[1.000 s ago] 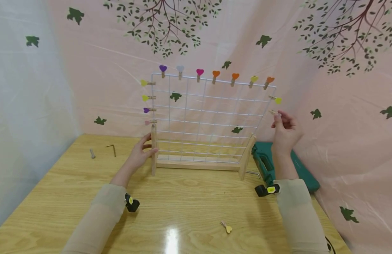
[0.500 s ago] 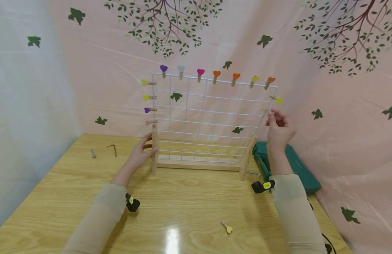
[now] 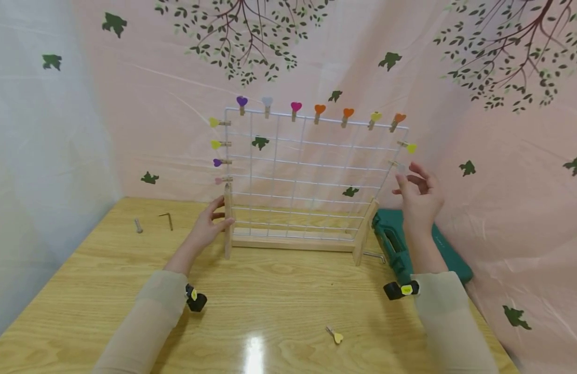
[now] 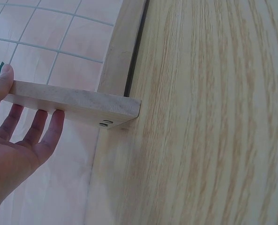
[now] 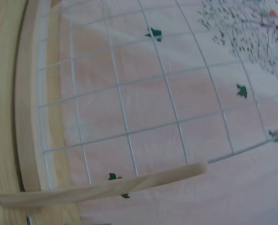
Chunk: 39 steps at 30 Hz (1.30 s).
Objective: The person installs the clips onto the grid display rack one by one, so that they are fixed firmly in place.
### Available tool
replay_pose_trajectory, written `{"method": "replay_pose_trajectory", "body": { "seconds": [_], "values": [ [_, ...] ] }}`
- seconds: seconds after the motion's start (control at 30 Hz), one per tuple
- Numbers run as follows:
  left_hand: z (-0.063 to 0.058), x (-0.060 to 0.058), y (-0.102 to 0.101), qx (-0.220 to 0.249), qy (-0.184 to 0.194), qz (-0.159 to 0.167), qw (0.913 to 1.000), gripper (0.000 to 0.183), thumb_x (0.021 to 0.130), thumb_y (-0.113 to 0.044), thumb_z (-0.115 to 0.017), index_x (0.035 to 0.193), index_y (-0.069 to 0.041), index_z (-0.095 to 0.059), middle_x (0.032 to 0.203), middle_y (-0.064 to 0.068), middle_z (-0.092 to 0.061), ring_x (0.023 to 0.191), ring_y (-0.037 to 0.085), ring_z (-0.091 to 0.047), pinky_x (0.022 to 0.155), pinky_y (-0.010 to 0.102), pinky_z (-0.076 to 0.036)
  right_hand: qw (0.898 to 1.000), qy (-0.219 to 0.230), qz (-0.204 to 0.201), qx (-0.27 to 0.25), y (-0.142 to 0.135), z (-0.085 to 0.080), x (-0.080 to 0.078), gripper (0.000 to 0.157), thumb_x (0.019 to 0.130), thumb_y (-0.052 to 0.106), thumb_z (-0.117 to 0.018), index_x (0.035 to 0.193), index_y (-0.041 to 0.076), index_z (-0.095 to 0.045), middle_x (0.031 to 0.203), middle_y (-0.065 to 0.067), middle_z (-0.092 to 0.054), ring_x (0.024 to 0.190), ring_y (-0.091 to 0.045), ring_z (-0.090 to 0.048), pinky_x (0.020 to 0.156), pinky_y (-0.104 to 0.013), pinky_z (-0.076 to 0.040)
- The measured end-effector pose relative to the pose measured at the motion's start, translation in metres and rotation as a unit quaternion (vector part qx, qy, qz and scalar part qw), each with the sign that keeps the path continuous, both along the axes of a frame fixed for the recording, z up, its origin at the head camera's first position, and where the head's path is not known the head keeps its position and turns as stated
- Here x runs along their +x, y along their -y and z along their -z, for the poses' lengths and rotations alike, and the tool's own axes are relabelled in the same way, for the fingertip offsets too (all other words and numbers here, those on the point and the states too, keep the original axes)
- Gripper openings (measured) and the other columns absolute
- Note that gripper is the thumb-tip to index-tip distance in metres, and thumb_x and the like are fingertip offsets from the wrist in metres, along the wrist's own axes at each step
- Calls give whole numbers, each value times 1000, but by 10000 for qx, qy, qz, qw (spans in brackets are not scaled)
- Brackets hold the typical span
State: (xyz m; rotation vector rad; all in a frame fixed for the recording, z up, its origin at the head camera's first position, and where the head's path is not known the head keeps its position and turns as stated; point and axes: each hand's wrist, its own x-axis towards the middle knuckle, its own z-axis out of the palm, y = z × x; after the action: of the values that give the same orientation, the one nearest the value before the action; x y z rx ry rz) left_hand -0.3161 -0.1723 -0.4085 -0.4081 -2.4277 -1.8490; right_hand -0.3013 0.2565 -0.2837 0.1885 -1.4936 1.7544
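Observation:
A white wire grid [image 3: 311, 169] stands upright in a wooden stand [image 3: 293, 243]. My left hand [image 3: 209, 222] grips the stand's left leg [image 4: 73, 99], thumb on one side and fingertips on the other. Beside the grid's right edge, my right hand [image 3: 420, 200] holds nothing, thumb and fingers apart. Just off its fingertips, a clothespin with a pale heart [image 3: 400, 168] is clipped to that edge, below a clothespin with a yellow heart [image 3: 411, 148]. Several heart clothespins, such as a pink one [image 3: 296, 107], line the top edge and the left edge, including a purple one [image 3: 217, 162].
A loose clothespin with a yellow heart [image 3: 337, 337] lies at the table's front. A bolt [image 3: 138, 225] and a hex key [image 3: 169, 222] lie at left. Behind my right forearm is a green case [image 3: 449, 259], near a bent metal rod [image 3: 374, 255].
My right hand has moved left to the grid's right edge with the pale-heart clothespin, then let it go there and drawn back slightly right. The left hand stays on the leg.

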Motion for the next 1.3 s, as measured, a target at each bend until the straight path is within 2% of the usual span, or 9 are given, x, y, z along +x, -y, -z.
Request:
{"method": "replay_pose_trajectory", "body": {
  "seconds": [0.17, 0.27, 0.33, 0.43, 0.57, 0.77, 1.03, 1.17, 1.3],
  "values": [
    [-3, 4, -2, 10, -1, -16, 10000, 70, 87, -11, -57, 143, -13, -16, 143, 17, -24, 118, 40, -37, 84, 48, -47, 9942, 243, -440, 949, 8, 1, 34, 38, 73, 2, -70, 109, 1, -60, 97, -10, -56, 69, -14, -58, 55, -24, -53],
    [6, -3, 0, 1, -80, -38, 10000, 72, 86, -16, -59, 143, -16, -16, 143, 15, -25, 118, 39, -38, 83, 46, -48, 9770, 541, -583, 1978, 18, 3, 56, 37, 76, 2, -68, 112, 3, -60, 96, -11, -57, 72, -12, -60, 58, -22, -53],
    [8, -5, 1, -45, -111, -56, 9999, 72, 86, -18, -60, 143, -17, -16, 142, 14, -25, 118, 38, -38, 83, 44, -49, 9540, 705, -606, 2850, 21, 7, 65, 38, 77, 3, -67, 114, 6, -59, 95, -9, -58, 77, -12, -59, 60, -20, -53],
    [4, -2, 1, 27, -75, -45, 10000, 71, 85, -15, -60, 143, -15, -17, 142, 15, -26, 118, 39, -38, 83, 45, -48, 9014, 822, -709, 4193, 22, 24, 70, 41, 76, 12, -69, 116, 13, -59, 98, -5, -60, 82, -11, -56, 62, -17, -51],
    [-7, 6, -1, 80, 0, -15, 10000, 69, 86, -10, -58, 143, -11, -18, 142, 18, -25, 118, 41, -37, 84, 48, -47, 8343, 934, -1465, 5231, 21, 52, 73, 47, 74, 26, -71, 118, 21, -56, 105, 5, -60, 82, -11, -54, 65, -24, -51],
    [-13, 13, -4, 13, -8, -37, 10000, 69, 87, -8, -57, 143, -8, -16, 142, 20, -24, 118, 42, -37, 84, 49, -47, 7759, 1119, -2549, 5662, 23, 93, 84, 50, 72, 28, -73, 118, 23, -55, 106, 8, -58, 82, -9, -55, 66, -29, -52],
    [4, -2, -1, -45, -120, -16, 9999, 72, 86, -15, -59, 143, -15, -16, 142, 17, -25, 117, 39, -39, 81, 42, -50, 7018, 1676, -3804, 5785, 16, 139, 98, 46, 74, 24, -72, 116, 14, -57, 101, -1, -60, 84, -15, -56, 66, -27, -52],
    [8, -5, 0, -68, -135, -55, 9999, 72, 86, -17, -59, 143, -17, -16, 142, 15, -25, 117, 38, -39, 81, 42, -50, 6768, 1819, -4264, 5718, 16, 153, 103, 42, 75, 28, -70, 112, 13, -59, 95, 0, -61, 79, -12, -56, 64, -23, -51],
    [8, -6, 0, -2, -101, -64, 9999, 71, 86, -16, -59, 143, -19, -17, 143, 14, -25, 118, 38, -38, 82, 44, -49, 6651, 1783, -4407, 5758, 19, 161, 105, 39, 73, 32, -71, 106, 14, -60, 90, 3, -60, 73, -6, -52, 59, -18, -49]
  ]
}}
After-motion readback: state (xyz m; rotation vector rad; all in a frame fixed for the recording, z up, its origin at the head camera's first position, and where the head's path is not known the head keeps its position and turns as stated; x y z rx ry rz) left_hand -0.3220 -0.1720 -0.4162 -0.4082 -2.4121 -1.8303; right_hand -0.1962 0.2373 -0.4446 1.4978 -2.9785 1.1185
